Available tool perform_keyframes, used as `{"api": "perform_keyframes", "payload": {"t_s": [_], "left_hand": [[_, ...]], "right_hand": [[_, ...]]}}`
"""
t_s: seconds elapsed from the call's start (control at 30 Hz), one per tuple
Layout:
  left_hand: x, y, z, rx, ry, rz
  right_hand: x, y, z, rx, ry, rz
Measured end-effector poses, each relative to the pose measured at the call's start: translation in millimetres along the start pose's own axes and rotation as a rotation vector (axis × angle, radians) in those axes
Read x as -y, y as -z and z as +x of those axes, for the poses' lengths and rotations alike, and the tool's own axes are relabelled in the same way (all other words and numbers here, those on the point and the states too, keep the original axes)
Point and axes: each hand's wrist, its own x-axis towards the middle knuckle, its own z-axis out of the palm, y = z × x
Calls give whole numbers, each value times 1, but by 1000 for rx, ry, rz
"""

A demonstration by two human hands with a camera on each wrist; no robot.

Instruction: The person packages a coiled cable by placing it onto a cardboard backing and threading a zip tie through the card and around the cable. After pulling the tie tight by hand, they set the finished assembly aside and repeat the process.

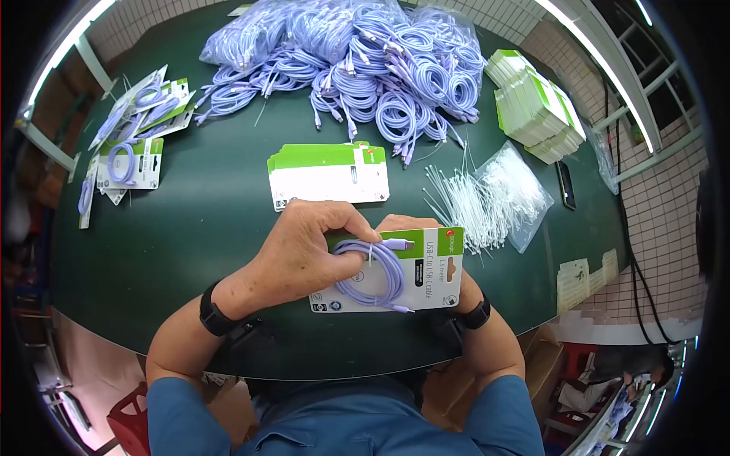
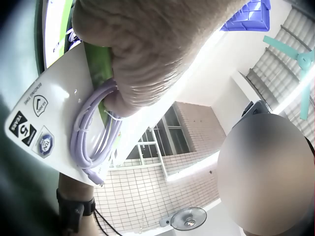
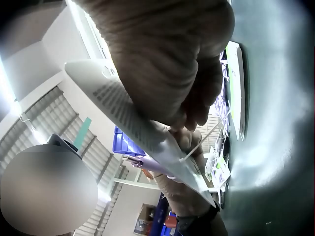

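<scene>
A white and green cable card (image 1: 437, 281) is held up near the table's front edge, with a coiled lilac cable (image 1: 391, 273) lying on its face. The left hand (image 1: 293, 254) pinches the coil and card at the upper left, thumb and index finger by a white tie (image 1: 370, 254). Behind the card, the right hand (image 1: 407, 223) supports it, mostly hidden in the head view. In the right wrist view the right hand (image 3: 167, 69) grips the card's back (image 3: 128, 108), and a thin white tie end (image 3: 202, 142) sticks out from it.
Beyond the hands lies a stack of cards (image 1: 327, 178). Many lilac cables (image 1: 395, 68) are heaped at the back, white ties (image 1: 494, 197) lie at right, with card stacks (image 1: 532, 106) and a phone (image 1: 566, 185) nearby. Cards with cables (image 1: 141, 163) sit at left.
</scene>
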Motion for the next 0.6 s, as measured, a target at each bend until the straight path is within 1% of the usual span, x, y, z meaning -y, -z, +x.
{"api": "perform_keyframes", "payload": {"t_s": [0.1,0.13,0.23,0.4,0.5,0.6], "left_hand": [[0,0,-1,-17,65,-20],[1,-1,0,-18,65,-21],[3,-3,0,-30,30,-16],[4,-4,-2,-1,2,31],[8,-4,-4,43,-164,143],[2,-8,-1,32,-169,159]], "right_hand": [[6,-2,6,7,2,-136],[5,-2,7,7,2,-136],[3,-1,9,-3,109,-230],[6,2,9,-35,72,-307],[11,5,11,-92,-34,-435],[5,5,11,-159,-8,-428]]}}
